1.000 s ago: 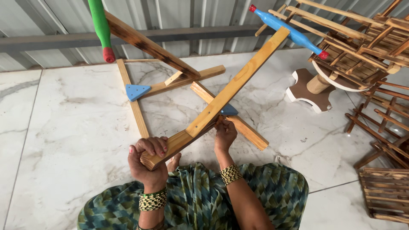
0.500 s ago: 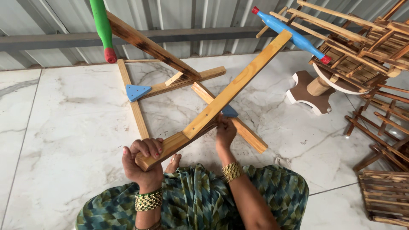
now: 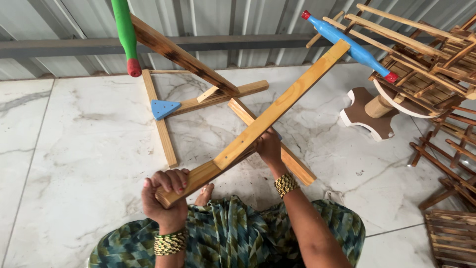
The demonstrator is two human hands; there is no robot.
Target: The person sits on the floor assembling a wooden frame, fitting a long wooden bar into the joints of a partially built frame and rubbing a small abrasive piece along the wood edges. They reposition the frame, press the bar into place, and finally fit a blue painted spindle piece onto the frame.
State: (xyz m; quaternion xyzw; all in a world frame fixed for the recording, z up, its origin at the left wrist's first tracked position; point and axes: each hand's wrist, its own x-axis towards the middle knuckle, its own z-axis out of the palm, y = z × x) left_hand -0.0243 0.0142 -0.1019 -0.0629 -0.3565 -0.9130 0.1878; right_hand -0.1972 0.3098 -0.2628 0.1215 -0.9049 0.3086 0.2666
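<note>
Crossed wooden slats [image 3: 263,126]: held up above the marble floor [image 3: 74,149], between and ahead of both hands.
Left hand [image 3: 166,196]: fingers wrapped tight around the lower end of the slat.
Right hand [image 3: 268,148]: pressed under the slat near the crossing; grip cannot be told.
Blue handle [image 3: 349,47]: at the slat's far end, well beyond the right hand.
Green handle [image 3: 125,34]: far above the left hand.
Blue triangular bracket [image 3: 164,108]: on the floor frame ahead of the left hand.
Stacked wooden frames [image 3: 431,64]: right of the right hand.
</note>
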